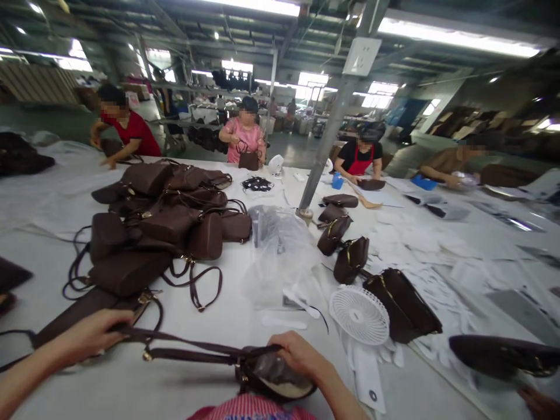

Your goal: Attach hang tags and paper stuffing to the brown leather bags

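Note:
A dark brown handbag [275,373] lies close to my body at the front of the table, its top unzipped so a pale lining shows. My right hand [295,353] is closed on its strap at the bag's opening. The strap [188,344] runs leftward, stretched nearly straight, with a gold buckle along it. My left hand [98,335] grips the strap's far end, fingers wrapped round it. Just behind my left hand lies another brown bag [83,312], at the near edge of a big heap of brown handbags [153,227].
Clear plastic bags [280,251] lie mid-table. A white fan [359,315] stands right of them, near several more brown bags [350,259]. A grey metal post [328,128] rises from the table. Several co-workers [247,134] work along the far side. Black tags [257,184] lie piled there.

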{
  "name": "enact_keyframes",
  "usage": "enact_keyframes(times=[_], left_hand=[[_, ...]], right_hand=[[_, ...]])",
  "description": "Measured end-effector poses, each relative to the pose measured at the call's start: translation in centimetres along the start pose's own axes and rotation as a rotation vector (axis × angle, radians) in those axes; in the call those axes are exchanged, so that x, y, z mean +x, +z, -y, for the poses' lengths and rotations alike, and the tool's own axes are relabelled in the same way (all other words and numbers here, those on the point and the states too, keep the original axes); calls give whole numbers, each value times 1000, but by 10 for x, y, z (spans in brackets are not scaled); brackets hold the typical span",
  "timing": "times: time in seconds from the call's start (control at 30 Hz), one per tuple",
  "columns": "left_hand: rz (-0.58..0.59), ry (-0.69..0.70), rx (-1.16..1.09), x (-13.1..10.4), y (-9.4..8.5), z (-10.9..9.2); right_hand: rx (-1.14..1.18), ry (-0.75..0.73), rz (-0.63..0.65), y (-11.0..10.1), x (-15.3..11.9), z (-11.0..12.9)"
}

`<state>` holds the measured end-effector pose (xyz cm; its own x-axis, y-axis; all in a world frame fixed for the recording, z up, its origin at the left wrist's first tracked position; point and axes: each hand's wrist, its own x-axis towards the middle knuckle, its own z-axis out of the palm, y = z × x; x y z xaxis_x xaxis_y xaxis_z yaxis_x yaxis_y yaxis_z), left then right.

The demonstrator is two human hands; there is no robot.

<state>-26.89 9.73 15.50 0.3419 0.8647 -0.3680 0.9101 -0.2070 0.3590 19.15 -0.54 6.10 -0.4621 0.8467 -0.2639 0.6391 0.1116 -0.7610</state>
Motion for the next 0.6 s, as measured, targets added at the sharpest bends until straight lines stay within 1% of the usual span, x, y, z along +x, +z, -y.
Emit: enact_keyframes(times=[0.03, 0.07, 0.1, 0.13, 0.17, 0.2, 0.23, 0.27, 0.3, 0.33, 0.37, 0.4, 0.43, 0.47, 0.53, 0.6], left_hand=[[-60, 24, 17, 0, -19, 4], [-191, 45, 27, 3, -35, 3], [-319, 82, 43, 8, -46, -1], [-457, 116, 57, 15, -51, -9], [-561, 155, 71, 25, -49, -20], [-605, 193, 83, 35, -41, -32], [-569, 237, 101, 46, -28, -46], [-469, 282, 139, 56, -11, -60], [-349, 299, 203, 66, 10, -72], [-282, 250, 262, 73, 32, -82], [-232, 190, 308, 79, 53, -91], [-151, 165, 323, 83, 73, -97], [-71, 165, 297, 86, 91, -101], [-22, 181, 250, 88, 105, -104], [-4, 236, 113, 91, 124, -109], [-44, 302, -53, 95, 132, -119]], right_hand=[[-3, 1, -3, 1, 2, 1], [-8, 11, -7, 2, 4, 3], [-9, 29, -6, 2, 7, 5], [3, 48, 9, 1, 8, 6], [35, 61, 41, 0, 10, 6], [85, 62, 85, -1, 11, 4], [146, 50, 133, -2, 12, 0], [199, 37, 163, -4, 12, -7], [217, 49, 152, -5, 12, -17], [195, 92, 97, -5, 12, -29], [139, 163, 13, -6, 12, -43], [67, 249, -83, -5, 12, -58], [-5, 337, -174, -5, 11, -73], [-63, 414, -250, -4, 10, -88], [-125, 527, -358, -3, 7, -115], [-175, 644, -469, -1, 4, -136]])
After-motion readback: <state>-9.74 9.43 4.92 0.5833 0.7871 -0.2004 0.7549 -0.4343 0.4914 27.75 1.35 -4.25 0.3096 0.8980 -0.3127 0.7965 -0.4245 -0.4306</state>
